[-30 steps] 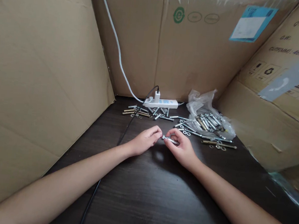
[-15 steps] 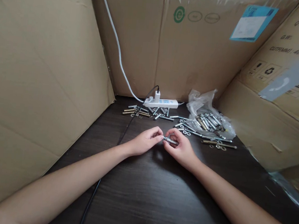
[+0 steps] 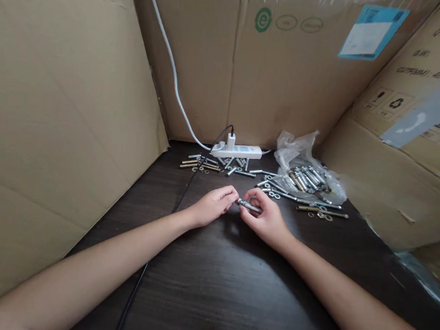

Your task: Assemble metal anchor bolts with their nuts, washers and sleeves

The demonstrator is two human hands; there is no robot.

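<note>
Over the middle of the table, my right hand [image 3: 264, 215] grips a silvery expansion bolt [image 3: 250, 207] between thumb and fingers. The bolt lies roughly level, its nut end pointing left out of the grasp. Just left of that end is my left hand [image 3: 216, 204], thumb and fingertips pinched together. Whatever sits in this pinch, if anything, is too small to make out. I cannot tell whether the left fingertips touch the bolt.
Behind my hands lie loose bolts, sleeves and washers [image 3: 275, 195]. A clear plastic bag [image 3: 296, 148] holds several more expansion bolts. A white power strip [image 3: 244, 152] stands against the cardboard [image 3: 196, 81]. A black cable [image 3: 141, 276] crosses the table on the left.
My left fingertips have drawn slightly left from the bolt's end, so more of its nut end shows. My right hand keeps hold of the bolt, nearly still.
</note>
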